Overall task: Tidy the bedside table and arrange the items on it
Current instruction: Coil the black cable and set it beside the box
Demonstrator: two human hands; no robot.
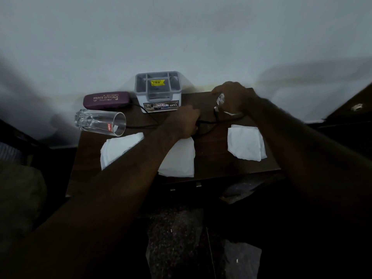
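Note:
On the dark wooden bedside table (pixel 213 158), my left hand (pixel 184 121) curls around a black cable (pixel 141 125) near the middle. That cable runs left toward the clear drinking glass (pixel 100 122), which lies on its side. My right hand (pixel 231 98) is at the back right and holds a crumpled clear plastic wrapper (pixel 221 99) together with the cable's other end. A maroon spectacle case (pixel 106 100) lies at the back left. A white and grey organiser box (pixel 159 91) stands against the wall. Three white tissues (pixel 245 142) lie spread across the front.
The table backs onto a pale wall (pixel 181 37). A drawer front with small metal handles (pixel 198 185) sits below the table's front edge. Speckled floor (pixel 175 238) lies underneath. Dark furniture (pixel 352 105) stands to the right and bedding (pixel 18 188) to the left.

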